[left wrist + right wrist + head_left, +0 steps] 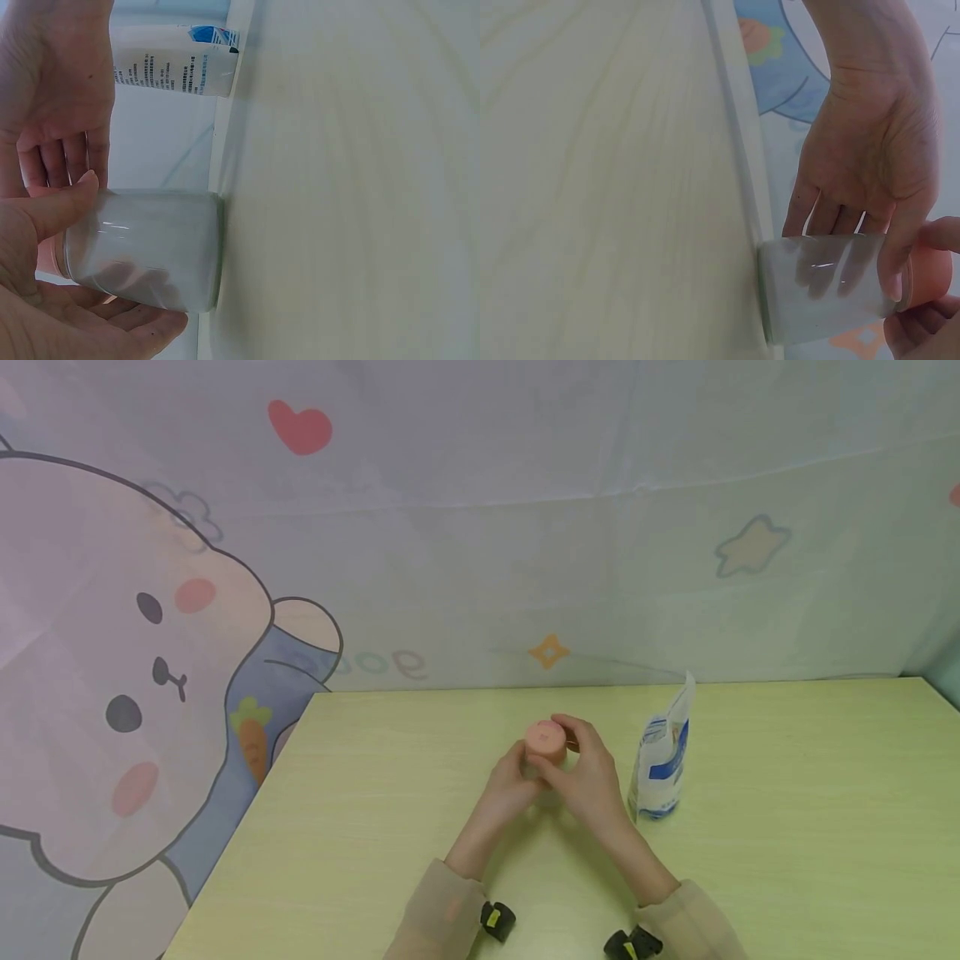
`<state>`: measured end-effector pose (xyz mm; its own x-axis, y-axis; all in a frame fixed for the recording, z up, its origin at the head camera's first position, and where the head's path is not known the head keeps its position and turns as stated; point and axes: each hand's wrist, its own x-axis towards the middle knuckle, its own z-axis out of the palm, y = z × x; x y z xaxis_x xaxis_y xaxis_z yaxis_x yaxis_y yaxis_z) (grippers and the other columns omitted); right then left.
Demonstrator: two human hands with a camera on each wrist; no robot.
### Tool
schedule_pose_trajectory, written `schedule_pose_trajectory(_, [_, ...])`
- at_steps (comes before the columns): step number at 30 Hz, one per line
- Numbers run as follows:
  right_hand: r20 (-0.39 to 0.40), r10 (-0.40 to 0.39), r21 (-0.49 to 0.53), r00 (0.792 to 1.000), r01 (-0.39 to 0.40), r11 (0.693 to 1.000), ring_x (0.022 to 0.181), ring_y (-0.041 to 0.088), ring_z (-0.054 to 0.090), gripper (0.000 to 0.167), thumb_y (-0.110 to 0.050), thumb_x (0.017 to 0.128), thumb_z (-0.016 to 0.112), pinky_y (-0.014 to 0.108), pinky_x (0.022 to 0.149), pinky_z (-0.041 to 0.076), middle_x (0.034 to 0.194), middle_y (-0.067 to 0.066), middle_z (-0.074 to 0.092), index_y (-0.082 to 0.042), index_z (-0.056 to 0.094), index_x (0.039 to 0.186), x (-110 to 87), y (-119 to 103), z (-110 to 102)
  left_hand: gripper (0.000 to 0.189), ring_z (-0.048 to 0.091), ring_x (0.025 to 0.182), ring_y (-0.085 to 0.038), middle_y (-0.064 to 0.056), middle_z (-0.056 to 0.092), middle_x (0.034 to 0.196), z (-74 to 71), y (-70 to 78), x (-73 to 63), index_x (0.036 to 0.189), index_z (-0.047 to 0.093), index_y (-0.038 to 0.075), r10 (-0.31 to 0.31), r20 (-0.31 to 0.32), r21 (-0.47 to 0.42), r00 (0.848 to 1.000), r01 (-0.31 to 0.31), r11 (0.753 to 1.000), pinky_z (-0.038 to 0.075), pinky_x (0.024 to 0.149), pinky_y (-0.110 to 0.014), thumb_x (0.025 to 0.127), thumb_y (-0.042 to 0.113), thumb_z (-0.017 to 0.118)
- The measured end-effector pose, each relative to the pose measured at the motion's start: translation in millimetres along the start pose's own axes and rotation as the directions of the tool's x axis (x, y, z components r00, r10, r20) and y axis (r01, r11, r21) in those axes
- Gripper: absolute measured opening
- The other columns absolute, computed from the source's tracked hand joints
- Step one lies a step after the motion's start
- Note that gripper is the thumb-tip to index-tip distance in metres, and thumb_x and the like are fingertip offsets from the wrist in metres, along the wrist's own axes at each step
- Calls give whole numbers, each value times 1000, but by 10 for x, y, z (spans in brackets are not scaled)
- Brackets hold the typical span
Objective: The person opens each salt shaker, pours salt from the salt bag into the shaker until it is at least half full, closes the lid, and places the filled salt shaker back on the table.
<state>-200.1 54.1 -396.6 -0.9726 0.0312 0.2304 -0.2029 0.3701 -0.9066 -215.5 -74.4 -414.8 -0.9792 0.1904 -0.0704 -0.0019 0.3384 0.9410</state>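
A clear glass jar (154,232) stands upright on the table, topped by a salmon-pink lid (545,741). My left hand (512,787) grips the glass body, its thumb on the near side and the fingers showing through from behind. My right hand (591,783) holds the lid from the right, with thumb and fingers on opposite sides of its rim. In the right wrist view the lid (930,279) sits on the jar's mouth. Whether it is tight or loose, I cannot tell. Nothing shows inside the jar.
A white and blue soft packet (660,768) stands upright just right of my right hand. The pale yellow-green table (810,827) ends at the back against a printed cloth (480,568) with a cartoon bear on the left.
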Motion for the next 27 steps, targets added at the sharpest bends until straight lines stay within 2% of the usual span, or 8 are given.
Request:
schedule_pose_trajectory(14, [17, -34, -1, 999, 34, 999, 122, 32, 53, 63, -19, 84, 73, 53, 103, 43, 134, 16, 54, -4, 46, 139, -5, 14, 11, 58, 39, 137, -36, -20, 48, 143, -6, 0, -2, 136, 45, 0, 31, 15, 1, 999, -31, 1000, 30, 112, -61, 82, 4, 64])
schedule_pose_trajectory(21, [23, 34, -20, 999, -33, 999, 129, 32, 47, 70, -26, 84, 74, 53, 108, 39, 140, 14, 49, -7, 41, 142, -11, 1, -7, 55, 43, 135, -37, -20, 50, 141, -4, -6, -2, 135, 47, 1, 32, 17, 5, 999, -33, 999, 35, 109, -61, 83, 7, 64])
schedule_pose_trajectory(24, [5, 56, -37, 998, -56, 998, 126, 31, 47, 71, -30, 81, 77, 50, 107, 39, 136, 15, 50, -6, 42, 139, -14, -4, -10, 55, 46, 131, -36, -19, 52, 139, 0, -6, 2, 133, 48, 1, 20, 10, 11, 1000, -20, 1000, 38, 107, -60, 83, 11, 66])
schedule_pose_trajectory(27, [-13, 49, -31, 999, -50, 998, 121, 30, 49, 68, -29, 80, 79, 48, 105, 41, 132, 15, 51, -5, 46, 134, -8, -4, -3, 56, 45, 132, -37, -19, 51, 140, -1, -3, -1, 134, 47, 1, 9, 6, 6, 1000, -9, 1000, 36, 107, -63, 82, 12, 67])
